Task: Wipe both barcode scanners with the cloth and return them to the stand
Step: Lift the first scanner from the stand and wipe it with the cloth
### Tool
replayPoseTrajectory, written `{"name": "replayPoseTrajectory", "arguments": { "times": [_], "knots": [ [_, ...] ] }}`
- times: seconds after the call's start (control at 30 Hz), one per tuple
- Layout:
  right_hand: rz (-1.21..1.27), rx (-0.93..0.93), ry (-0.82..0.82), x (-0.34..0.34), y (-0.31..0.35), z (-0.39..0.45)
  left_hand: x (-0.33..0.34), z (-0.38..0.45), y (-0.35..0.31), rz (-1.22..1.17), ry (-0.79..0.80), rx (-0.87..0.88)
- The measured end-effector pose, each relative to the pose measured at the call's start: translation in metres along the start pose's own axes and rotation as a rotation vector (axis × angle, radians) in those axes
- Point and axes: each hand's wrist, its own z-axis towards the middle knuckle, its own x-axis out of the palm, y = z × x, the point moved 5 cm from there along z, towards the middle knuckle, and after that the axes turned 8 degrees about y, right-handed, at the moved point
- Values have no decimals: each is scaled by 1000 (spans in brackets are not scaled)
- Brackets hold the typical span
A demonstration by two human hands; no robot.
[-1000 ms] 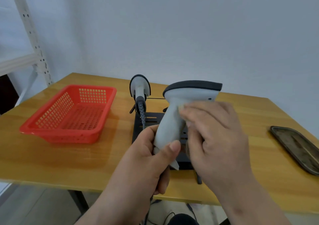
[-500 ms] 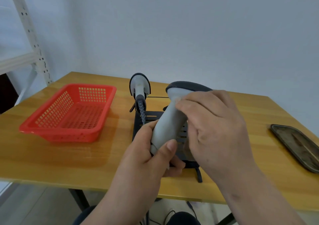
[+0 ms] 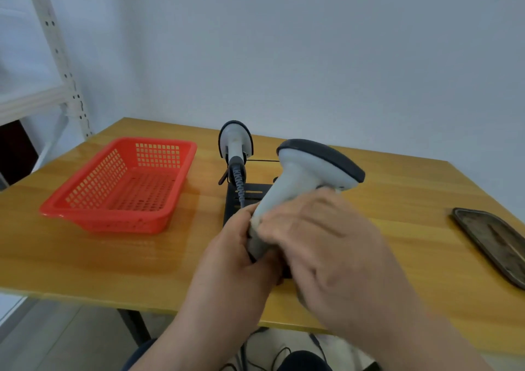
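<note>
A white barcode scanner (image 3: 309,168) with a dark top is held above the black stand (image 3: 247,197), head tilted to the right. My left hand (image 3: 227,262) grips the bottom of its handle. My right hand (image 3: 326,245) is curled over the middle of the handle and is blurred. The cloth is almost wholly hidden under that hand; only a greyish bit (image 3: 301,298) shows below the palm. A second white scanner (image 3: 235,140) sits upright at the stand's back left, its coiled cable hanging down.
A red mesh basket (image 3: 119,214) stands left of the stand on the wooden table (image 3: 85,257). A dark tray (image 3: 494,240) lies at the right edge. A white shelf upright (image 3: 56,52) rises at the far left. Cables hang below the table's front edge.
My right hand has slid from the scanner's head down to the middle of the handle. The scanner's head has turned and now tilts to the right. My left hand keeps its hold.
</note>
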Motion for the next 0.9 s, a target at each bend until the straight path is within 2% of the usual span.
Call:
{"name": "replayPoseTrajectory", "arguments": {
  "times": [0.13,0.17,0.27,0.3,0.43,0.57,0.63,0.73,0.8,0.87,0.9],
  "knots": [
    [-85,223,-173,-12,-29,0,2,-4,-4,191,-67,11],
    [-79,194,-169,-8,-21,1,4,-3,-6,218,-59,35],
    [-42,2,-26,6,5,1,2,-2,-11,256,-59,99],
    [-58,8,-12,4,-3,1,2,-3,-10,266,-70,86],
    [-107,254,-190,-13,-34,-2,8,-2,-12,337,-77,95],
    [-55,48,-110,3,-1,0,5,0,-16,441,-60,214],
    [-80,95,-135,-3,-20,0,4,-1,-11,462,-102,198],
    [-100,269,-280,-11,-34,-3,9,-2,-11,501,-120,197],
    [-76,200,-283,-3,-15,-2,8,-1,-12,506,-97,247],
    [-53,73,-199,3,-4,-2,3,0,-10,512,-104,238],
    [-51,67,-171,2,-11,-2,1,0,-8,517,-121,221]
  ]
}}
